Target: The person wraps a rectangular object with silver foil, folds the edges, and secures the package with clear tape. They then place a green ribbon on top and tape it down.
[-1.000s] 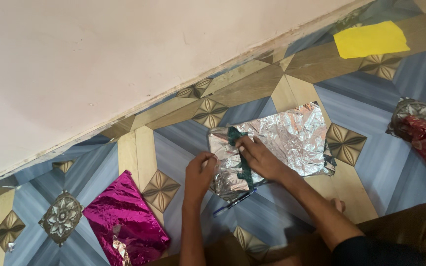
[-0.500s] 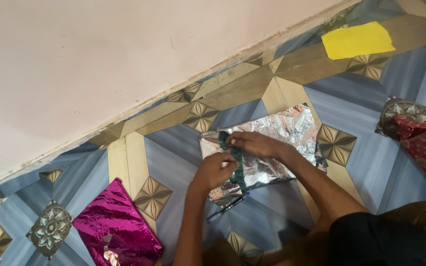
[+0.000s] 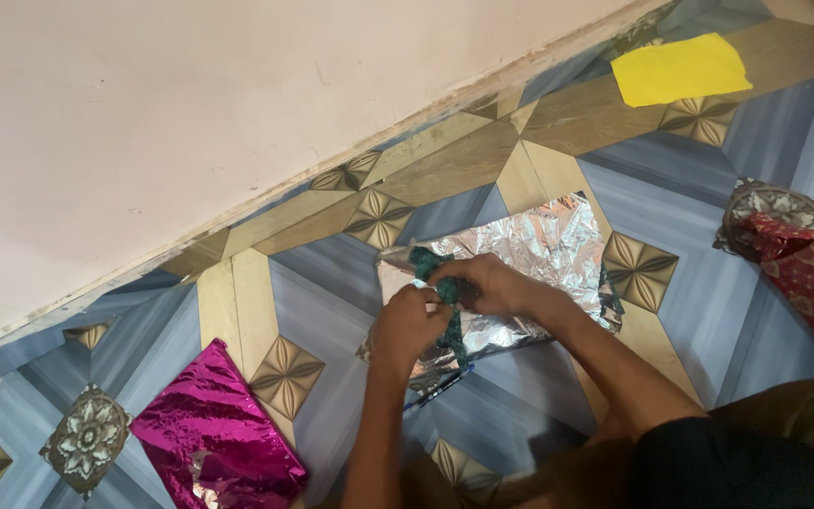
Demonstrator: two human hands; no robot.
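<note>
A crinkled silver foil sheet (image 3: 544, 253) lies flat on the patterned floor in the head view. A green strip (image 3: 423, 262) runs across the foil's left part. My left hand (image 3: 407, 325) and my right hand (image 3: 487, 285) meet over the foil, and both pinch the green strip between their fingers. Below my left hand, a blue pen (image 3: 440, 387) rests partly under the foil's lower edge.
A magenta foil sheet (image 3: 214, 438) lies at lower left. A yellow sheet (image 3: 678, 70) lies at the top right, near the pale wall (image 3: 190, 113). A red patterned sheet (image 3: 807, 273) lies at the right edge. My knee (image 3: 803, 419) is at lower right.
My hands have drawn closer together over the foil's left part. My left hand has moved up from the foil's lower edge onto the green strip. The view shifted slightly.
</note>
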